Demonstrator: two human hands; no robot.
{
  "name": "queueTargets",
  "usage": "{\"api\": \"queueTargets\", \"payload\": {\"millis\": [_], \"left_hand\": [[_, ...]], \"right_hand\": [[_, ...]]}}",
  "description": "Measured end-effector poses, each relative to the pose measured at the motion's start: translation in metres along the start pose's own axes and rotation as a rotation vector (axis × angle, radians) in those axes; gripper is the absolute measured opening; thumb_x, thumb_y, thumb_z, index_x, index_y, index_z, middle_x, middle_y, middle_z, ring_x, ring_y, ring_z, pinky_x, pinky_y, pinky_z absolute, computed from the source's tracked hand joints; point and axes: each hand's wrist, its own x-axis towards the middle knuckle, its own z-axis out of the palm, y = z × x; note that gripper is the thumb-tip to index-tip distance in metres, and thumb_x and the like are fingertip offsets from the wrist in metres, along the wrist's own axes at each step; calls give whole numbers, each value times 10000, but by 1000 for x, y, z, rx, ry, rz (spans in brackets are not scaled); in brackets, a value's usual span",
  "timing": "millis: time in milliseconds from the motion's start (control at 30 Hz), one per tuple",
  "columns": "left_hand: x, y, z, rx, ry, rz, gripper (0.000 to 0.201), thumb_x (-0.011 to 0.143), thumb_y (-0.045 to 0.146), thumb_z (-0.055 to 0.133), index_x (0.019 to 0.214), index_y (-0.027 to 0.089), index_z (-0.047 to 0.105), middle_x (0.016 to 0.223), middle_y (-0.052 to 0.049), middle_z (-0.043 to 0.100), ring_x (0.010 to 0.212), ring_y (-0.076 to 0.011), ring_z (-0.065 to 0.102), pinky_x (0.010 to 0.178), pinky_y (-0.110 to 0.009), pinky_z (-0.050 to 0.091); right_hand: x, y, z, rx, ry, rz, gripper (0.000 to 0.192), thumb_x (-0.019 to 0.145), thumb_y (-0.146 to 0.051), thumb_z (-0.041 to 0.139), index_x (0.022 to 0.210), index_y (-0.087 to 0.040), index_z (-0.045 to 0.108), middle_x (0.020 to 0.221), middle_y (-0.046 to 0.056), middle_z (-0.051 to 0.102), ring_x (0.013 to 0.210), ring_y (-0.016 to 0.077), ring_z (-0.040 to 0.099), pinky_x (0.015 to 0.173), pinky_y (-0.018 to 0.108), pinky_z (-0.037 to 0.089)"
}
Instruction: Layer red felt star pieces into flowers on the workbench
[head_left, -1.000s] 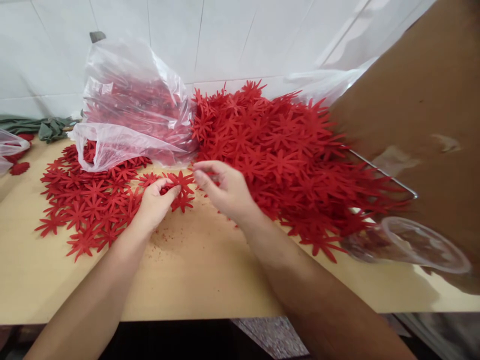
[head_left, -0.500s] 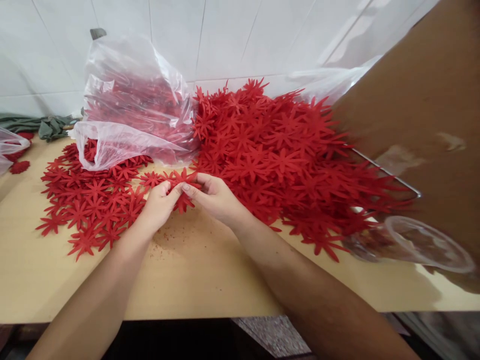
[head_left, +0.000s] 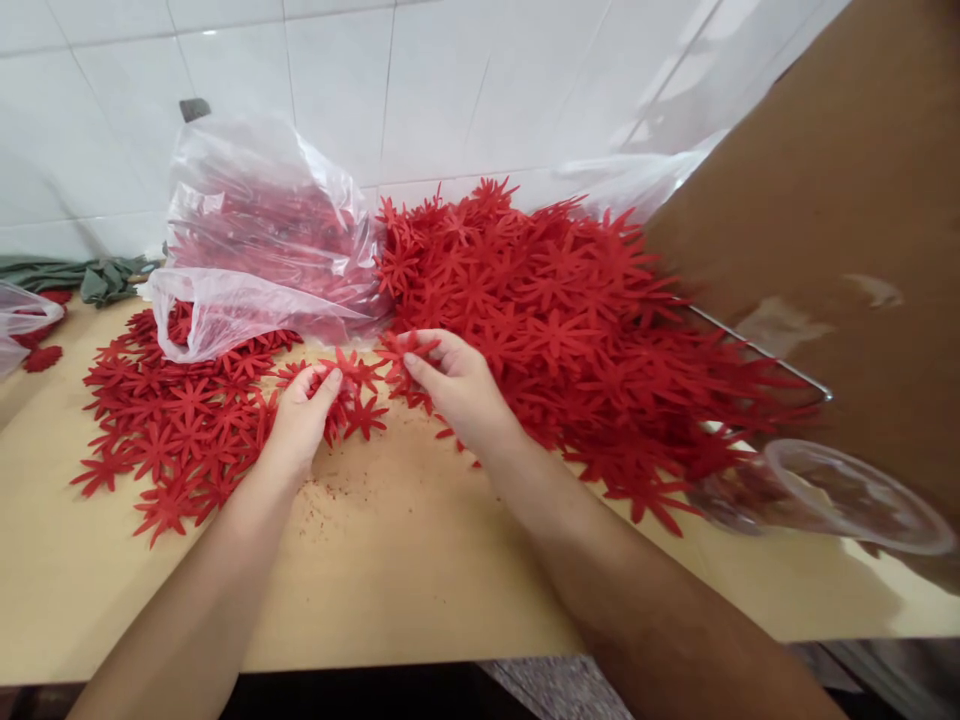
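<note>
My left hand pinches red flower-shaped petal pieces between thumb and fingers. Another red petal piece is held in my right hand, its thumb on top. The hands are a short way apart above the table. Left of them spreads a loose heap of the same red pieces. A much larger, taller pile of red pieces rises just beyond and right of my right hand. Whether each hand holds one layer or several is unclear.
A clear plastic bag full of red pieces leans at the back wall. To the right stand a brown board, a metal rod and a clear plastic container on its side. Green fabric-like material lies far left. Crumbs dot the table.
My hands were together on the red pieces and have now drawn apart. The right hand has moved right with one piece, the left slightly left. The view has tilted up a little.
</note>
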Motion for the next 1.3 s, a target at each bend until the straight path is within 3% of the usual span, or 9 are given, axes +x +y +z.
{"api": "queueTargets", "payload": {"millis": [133, 300, 433, 567, 867, 1033, 1100, 1200, 1300], "left_hand": [[-2, 4, 1, -206, 73, -152, 201, 665, 260, 632, 823, 168, 549, 770, 7, 621, 704, -99, 575, 656, -224, 453], [-11, 16, 9, -377, 104, -393, 145, 755, 245, 525, 846, 156, 595, 753, -17, 646, 632, -106, 584, 580, -226, 457], [-19, 22, 16, -451, -37, -395, 191, 818, 271, 428, 817, 162, 586, 736, -21, 637, 573, -83, 550, 531, -203, 438], [-21, 19, 17, -483, -240, -434, 222, 835, 313, 392, 848, 173, 563, 743, -29, 618, 652, -110, 579, 639, -250, 479], [-8, 1, 8, -268, -62, -297, 151, 721, 185, 540, 866, 158, 573, 786, -18, 636, 590, -67, 571, 571, -190, 429], [-7, 4, 6, -192, -48, -147, 120, 681, 163, 536, 782, 143, 597, 717, 0, 612, 541, -44, 512, 518, -160, 374], [-6, 6, 4, -190, -32, -98, 138, 662, 181, 545, 781, 141, 602, 720, -3, 609, 551, -50, 508, 527, -167, 380], [-2, 7, 0, -203, 5, -64, 172, 651, 193, 537, 802, 141, 602, 716, -7, 610, 546, -56, 499, 519, -173, 375], [1, 8, -4, -211, 64, -63, 180, 653, 178, 517, 809, 140, 598, 709, -7, 608, 542, -55, 488, 513, -169, 363]], "right_hand": [[-15, 3, 16, -105, -256, -50, 312, 727, -390, 539, 958, -180, 523, 885, 49, 587, 729, 129, 573, 668, 299, 502], [-35, 4, 31, -597, -304, -328, 608, 683, -433, 607, 1203, -158, 452, 1172, 165, 453, 1078, 264, 477, 889, 431, 441], [-38, 1, 32, -854, -322, -370, 482, 780, -320, 498, 1211, -111, 457, 1144, 186, 485, 1065, 272, 478, 893, 442, 423], [-27, -2, 25, -849, -278, -320, 315, 809, -148, 375, 1066, -142, 557, 1050, 134, 568, 938, 202, 551, 817, 350, 459], [7, -26, -9, -835, -135, -321, 186, 782, -224, 453, 851, -162, 615, 840, 74, 661, 756, 183, 595, 749, 347, 470], [65, -81, -64, -1132, 312, -390, 343, 711, -341, 569, 971, -124, 622, 978, 140, 622, 932, 265, 566, 862, 432, 412], [81, -95, -77, -1231, 383, -380, 522, 635, -402, 646, 1062, -107, 587, 1126, 188, 549, 1033, 312, 518, 890, 471, 385], [78, -99, -70, -1310, 334, -480, 492, 680, -400, 611, 1077, -112, 576, 1176, 197, 517, 1083, 319, 489, 906, 484, 373], [48, -83, -37, -1321, 28, -524, 299, 777, -342, 503, 960, -139, 623, 975, 141, 620, 925, 264, 570, 840, 431, 426]]}}
